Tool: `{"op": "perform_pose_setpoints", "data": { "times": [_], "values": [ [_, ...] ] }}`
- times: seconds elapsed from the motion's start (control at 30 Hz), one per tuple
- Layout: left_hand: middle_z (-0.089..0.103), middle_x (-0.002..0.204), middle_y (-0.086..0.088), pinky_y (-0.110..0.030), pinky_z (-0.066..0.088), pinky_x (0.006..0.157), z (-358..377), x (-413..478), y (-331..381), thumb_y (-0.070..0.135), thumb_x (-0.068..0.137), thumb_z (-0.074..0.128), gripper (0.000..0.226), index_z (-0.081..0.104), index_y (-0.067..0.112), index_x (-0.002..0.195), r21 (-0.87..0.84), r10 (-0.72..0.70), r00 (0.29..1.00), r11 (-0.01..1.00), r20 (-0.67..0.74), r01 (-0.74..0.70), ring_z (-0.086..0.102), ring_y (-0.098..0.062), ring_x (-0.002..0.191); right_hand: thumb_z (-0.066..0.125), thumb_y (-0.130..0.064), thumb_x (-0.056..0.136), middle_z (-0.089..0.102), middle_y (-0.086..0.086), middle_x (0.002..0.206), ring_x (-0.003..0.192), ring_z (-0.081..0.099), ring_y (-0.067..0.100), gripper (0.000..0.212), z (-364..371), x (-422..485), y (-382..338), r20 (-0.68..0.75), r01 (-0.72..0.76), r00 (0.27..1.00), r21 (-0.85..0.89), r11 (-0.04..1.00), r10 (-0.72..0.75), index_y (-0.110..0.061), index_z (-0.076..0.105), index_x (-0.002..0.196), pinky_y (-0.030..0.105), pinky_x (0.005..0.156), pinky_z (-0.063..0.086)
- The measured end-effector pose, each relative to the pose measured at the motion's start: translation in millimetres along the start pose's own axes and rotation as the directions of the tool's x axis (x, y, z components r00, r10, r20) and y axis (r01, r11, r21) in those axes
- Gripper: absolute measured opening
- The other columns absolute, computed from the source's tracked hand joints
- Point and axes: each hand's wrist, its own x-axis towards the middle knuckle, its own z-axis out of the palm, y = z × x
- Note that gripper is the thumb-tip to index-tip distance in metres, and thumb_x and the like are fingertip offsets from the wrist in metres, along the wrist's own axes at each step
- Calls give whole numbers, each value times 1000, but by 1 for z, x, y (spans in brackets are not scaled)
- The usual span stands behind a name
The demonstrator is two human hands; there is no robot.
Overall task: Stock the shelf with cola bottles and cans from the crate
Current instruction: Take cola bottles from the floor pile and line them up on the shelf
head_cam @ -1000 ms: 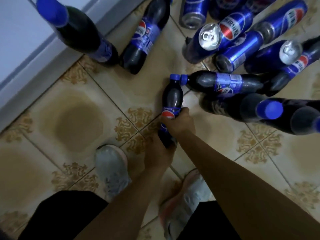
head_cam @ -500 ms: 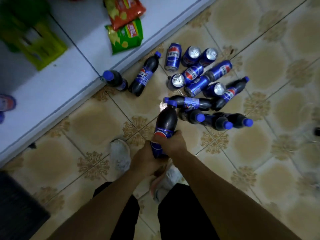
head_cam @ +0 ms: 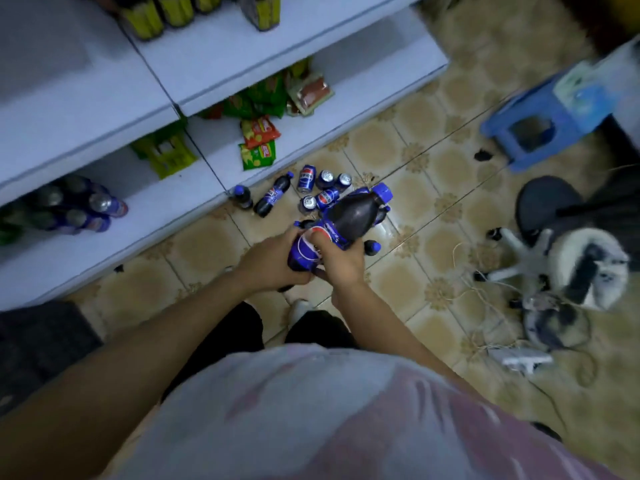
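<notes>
A cola bottle [head_cam: 349, 216] with a blue cap and blue label is held in the air above the floor, tilted with its cap up and to the right. My left hand [head_cam: 266, 263] grips its base and my right hand [head_cam: 337, 261] grips its labelled middle. Below it, several cola cans [head_cam: 306, 178] and bottles [head_cam: 272, 195] lie and stand on the tiled floor by the white shelf [head_cam: 194, 202]. Several cola cans [head_cam: 100, 209] stand on the low shelf at the left. Part of the floor pile is hidden behind the held bottle.
Snack packets [head_cam: 258, 143] lie on the low shelf, yellow packs on the shelf above. A blue plastic stool [head_cam: 533, 133] stands at the right, a swivel chair base [head_cam: 540, 251] lower right. My shoe [head_cam: 299, 308] is under my hands. No crate shows.
I have stood up: the view pulled far back from the floor. The bottle rose off the floor with both hands still round it, and its cap now tips to the right.
</notes>
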Motion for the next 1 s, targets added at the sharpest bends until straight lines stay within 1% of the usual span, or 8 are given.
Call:
{"op": "perform_pose_setpoints", "data": {
  "times": [0.13,0.23,0.4,0.53,0.6,0.73,0.87,1.0],
  "values": [
    [64,114,7,-33,49,84,3,-50,18,56,57,73,75,50,28,123,-30,37,979,999,-198,-43,61,-15,101,81,-21,60,71,2,102,91,70,22,50,-17,-49,-12,87,78,993,53,996,-82,-25,59,105,46,80,59],
    [63,114,13,-23,46,86,3,-87,22,71,63,58,67,56,33,118,-337,-35,937,937,-348,-90,60,-5,104,75,-11,74,70,7,102,88,70,23,46,-29,-75,-30,237,140,960,48,989,-148,-16,56,116,31,57,58],
    [69,113,-4,-34,52,79,-4,-130,29,68,91,27,62,65,24,112,-946,-380,896,301,-232,-117,65,-21,99,72,-12,79,68,-2,98,91,69,19,43,-18,-126,-68,453,362,832,-3,932,-321,-22,52,115,26,59,56],
    [71,109,-7,-43,47,92,-22,-163,34,69,89,29,64,64,20,111,-939,-426,872,-127,-240,-320,64,-25,103,76,-13,74,68,-5,104,89,68,10,51,16,-174,-96,604,601,635,4,799,-481,-22,54,119,27,71,57],
    [71,105,-3,-39,48,85,-37,-178,30,67,91,26,63,64,21,109,-888,-466,794,-36,-390,-458,65,-22,100,79,-16,68,69,-4,101,86,68,7,54,35,-198,-104,649,699,527,36,714,-549,-21,55,116,27,73,56],
    [64,119,-4,-30,51,83,-87,-219,12,84,68,49,89,52,14,124,-590,-322,494,448,-808,-672,62,-19,105,80,-11,69,68,-8,101,86,68,4,53,80,-244,-118,735,806,340,94,585,-587,-23,53,113,22,76,56],
    [66,97,12,-22,50,60,-154,-272,-11,57,58,79,63,49,42,110,-255,-51,355,791,-933,-556,65,-8,75,82,-8,69,67,-3,105,90,68,6,55,146,-295,-120,778,838,186,193,511,-600,-17,54,116,22,76,56],
    [65,93,26,-22,55,72,-217,-324,-53,54,60,75,50,51,46,103,-89,-34,137,906,-990,-413,64,1,88,82,-15,72,66,-5,109,94,67,4,58,218,-346,-119,841,844,105,207,495,-531,-18,51,121,21,76,56]
  ]
}}
